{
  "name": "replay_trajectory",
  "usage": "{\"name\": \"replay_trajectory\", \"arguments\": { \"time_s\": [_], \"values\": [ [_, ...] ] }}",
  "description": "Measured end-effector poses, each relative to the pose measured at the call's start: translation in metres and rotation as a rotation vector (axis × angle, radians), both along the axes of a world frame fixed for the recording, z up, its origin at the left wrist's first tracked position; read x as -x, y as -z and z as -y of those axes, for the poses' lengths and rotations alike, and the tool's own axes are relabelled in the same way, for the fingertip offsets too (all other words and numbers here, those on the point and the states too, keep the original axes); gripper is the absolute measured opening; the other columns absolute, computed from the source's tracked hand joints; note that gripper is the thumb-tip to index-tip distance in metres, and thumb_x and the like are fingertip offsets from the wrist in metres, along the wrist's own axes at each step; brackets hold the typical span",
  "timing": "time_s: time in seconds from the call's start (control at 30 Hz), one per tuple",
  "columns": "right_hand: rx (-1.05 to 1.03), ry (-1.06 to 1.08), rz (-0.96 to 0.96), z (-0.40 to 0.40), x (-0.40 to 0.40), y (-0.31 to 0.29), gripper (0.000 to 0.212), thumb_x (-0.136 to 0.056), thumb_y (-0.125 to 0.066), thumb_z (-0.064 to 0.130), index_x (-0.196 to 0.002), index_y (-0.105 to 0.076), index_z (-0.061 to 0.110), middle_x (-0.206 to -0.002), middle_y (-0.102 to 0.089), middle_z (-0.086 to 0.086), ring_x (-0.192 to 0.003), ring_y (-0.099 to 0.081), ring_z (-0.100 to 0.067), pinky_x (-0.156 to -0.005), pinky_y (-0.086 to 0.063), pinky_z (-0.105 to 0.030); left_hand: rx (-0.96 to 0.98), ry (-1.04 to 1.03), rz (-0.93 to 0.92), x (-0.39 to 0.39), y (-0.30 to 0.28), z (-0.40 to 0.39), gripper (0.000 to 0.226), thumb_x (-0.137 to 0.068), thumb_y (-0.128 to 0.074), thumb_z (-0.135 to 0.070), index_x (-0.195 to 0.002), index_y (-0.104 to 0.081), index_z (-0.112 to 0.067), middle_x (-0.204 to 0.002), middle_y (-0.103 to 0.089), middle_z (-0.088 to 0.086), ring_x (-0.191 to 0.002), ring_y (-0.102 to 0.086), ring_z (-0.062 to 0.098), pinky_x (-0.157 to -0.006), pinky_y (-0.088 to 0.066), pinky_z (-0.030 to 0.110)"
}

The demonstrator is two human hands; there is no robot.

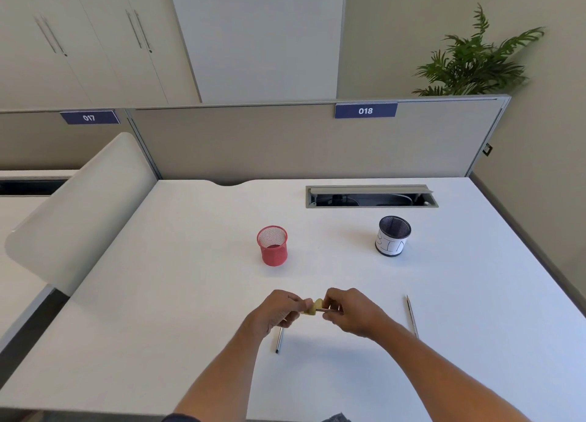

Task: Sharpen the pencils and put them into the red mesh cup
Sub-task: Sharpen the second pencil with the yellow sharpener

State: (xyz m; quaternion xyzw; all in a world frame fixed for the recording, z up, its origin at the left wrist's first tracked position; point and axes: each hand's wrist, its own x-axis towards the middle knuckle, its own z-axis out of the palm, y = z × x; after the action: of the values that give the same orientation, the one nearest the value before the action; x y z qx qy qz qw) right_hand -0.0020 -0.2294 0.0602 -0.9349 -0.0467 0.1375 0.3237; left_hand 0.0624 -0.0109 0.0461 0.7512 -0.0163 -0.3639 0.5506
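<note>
— Head view: where's the pencil being worked?
— Between the hands, above the desk (475,294) toward its near edge. The left hand (279,310) pinches a yellow sharpener (314,306); the right hand (352,310) is clamped on a pencil (329,310), whose short visible stretch runs into the sharpener.
— Other pencils?
— Two lie flat. One (278,340) is just below the left hand, partly hidden by it. The other (412,316) lies right of the right hand, near the forearm, pointing toward the far edge.
— And the cups?
— The red cup (272,246) stands upright mid-desk, beyond the hands, well apart from them. A black cup (394,236) with a white paper wrap stands to its right, nearer the far edge, in front of an open cable tray (371,196).
— The room?
— A beige divider (285,142) lines the far edge, carrying labels 017 and 018. Cabinets (79,41) stand behind it, with a plant (475,56) at the far right corner.
— Arm pose?
— Both forearms reach in from the near edge, converging, fingers curled, knuckles up.
</note>
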Motion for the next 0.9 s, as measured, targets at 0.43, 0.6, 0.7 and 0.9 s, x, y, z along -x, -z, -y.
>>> {"name": "replay_trajectory", "arguments": {
  "time_s": [0.43, 0.6, 0.7, 0.9],
  "values": [
    [0.202, -0.038, 0.52, -0.003, -0.004, 0.007, 0.01, -0.094, -0.069, 0.025, -0.097, -0.077, 0.022, -0.087, -0.072, 0.005, -0.081, -0.067, -0.023, -0.062, -0.054, -0.039, 0.011, -0.038, 0.011, -0.002, -0.007, -0.001, 0.037, -0.091, -0.073, -0.042, -0.059, -0.075, -0.026, -0.052, -0.046, -0.002, -0.059, -0.037, 0.017, -0.063, -0.038, 0.027],
    [0.19, -0.029, 0.526, -0.006, -0.006, 0.008, 0.007, -0.092, -0.071, 0.024, -0.093, -0.077, 0.02, -0.084, -0.072, 0.003, -0.078, -0.067, -0.024, -0.06, -0.054, -0.039, 0.025, -0.043, 0.019, -0.003, -0.006, -0.004, 0.031, -0.089, -0.076, -0.039, -0.062, -0.075, -0.025, -0.054, -0.045, -0.003, -0.059, -0.038, 0.016, -0.06, -0.037, 0.023],
    [0.183, -0.016, 0.482, -0.008, -0.007, 0.008, 0.009, -0.093, -0.07, 0.025, -0.094, -0.077, 0.02, -0.085, -0.074, 0.004, -0.079, -0.067, -0.024, -0.064, -0.053, -0.038, 0.049, -0.048, 0.012, -0.004, -0.005, -0.005, 0.021, -0.088, -0.078, -0.036, -0.076, -0.079, -0.018, -0.056, -0.045, -0.002, -0.06, -0.037, 0.016, -0.059, -0.035, 0.023],
    [0.121, 0.075, 0.173, -0.01, -0.013, 0.001, 0.016, -0.094, -0.065, 0.035, -0.09, -0.076, 0.024, -0.073, -0.07, 0.006, -0.071, -0.062, -0.017, -0.066, -0.05, -0.031, 0.053, -0.047, 0.058, -0.004, -0.003, -0.005, 0.025, -0.082, -0.084, -0.024, -0.098, -0.079, -0.005, -0.064, -0.05, 0.0, -0.059, -0.04, 0.013, -0.057, -0.033, 0.021]
  ]
}}
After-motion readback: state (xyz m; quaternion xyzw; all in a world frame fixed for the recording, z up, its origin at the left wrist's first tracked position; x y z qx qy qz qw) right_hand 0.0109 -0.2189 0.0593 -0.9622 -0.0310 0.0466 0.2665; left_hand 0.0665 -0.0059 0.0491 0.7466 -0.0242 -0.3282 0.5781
